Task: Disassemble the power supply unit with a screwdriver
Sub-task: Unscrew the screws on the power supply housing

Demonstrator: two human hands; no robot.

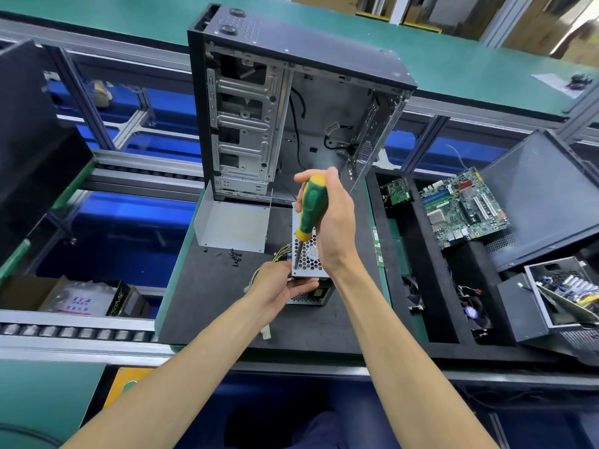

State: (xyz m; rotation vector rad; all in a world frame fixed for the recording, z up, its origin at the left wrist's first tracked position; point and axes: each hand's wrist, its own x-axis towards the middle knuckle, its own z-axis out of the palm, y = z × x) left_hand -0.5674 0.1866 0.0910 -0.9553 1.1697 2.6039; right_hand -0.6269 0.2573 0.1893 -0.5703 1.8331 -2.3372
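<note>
The silver power supply unit point(308, 257) stands on edge on the black mat, its honeycomb fan grille facing up. My right hand point(334, 222) grips a green and yellow screwdriver point(311, 209), whose tip rests at the grille's lower left corner. My left hand point(278, 286) holds the unit's near lower edge from the left. Yellow and black cables point(278, 254) trail out of the unit behind my left hand. A bent metal cover point(233, 222) lies to the left, with several small black screws point(233, 256) in front of it.
An open black computer case point(291, 108) stands upright right behind the unit. A black tray point(437, 325) on the right holds a motherboard point(463, 205), fans and another power supply point(560, 293). Roller conveyors point(74, 332) and boxes lie to the left.
</note>
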